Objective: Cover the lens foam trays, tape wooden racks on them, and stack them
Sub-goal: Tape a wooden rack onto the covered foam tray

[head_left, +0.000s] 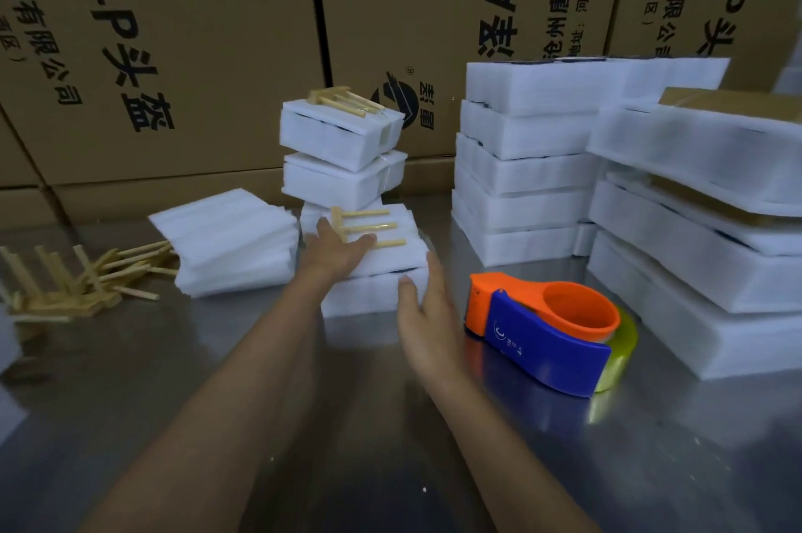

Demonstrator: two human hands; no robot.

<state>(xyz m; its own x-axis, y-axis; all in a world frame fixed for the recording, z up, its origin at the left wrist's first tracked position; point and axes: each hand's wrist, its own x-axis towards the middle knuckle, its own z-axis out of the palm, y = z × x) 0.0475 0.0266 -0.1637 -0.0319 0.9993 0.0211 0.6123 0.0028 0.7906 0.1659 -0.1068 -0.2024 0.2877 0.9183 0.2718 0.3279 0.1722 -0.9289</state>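
Far left on the bench [182,359]: loose wooden racks [82,276] in a heap, beside a leaning pile of foam covers [230,241] that looks ready to slide. Centre: left hand [343,248] flat and released, pressing the taped rack [369,224] on the covered foam tray [377,272]; right hand [423,302] open against its near side. Behind, stack of finished trays [343,155], visibly crooked; likely to topple if nudged or loaded off-centre. Right: tape dispenser [551,333], near enough to catch an elbow.
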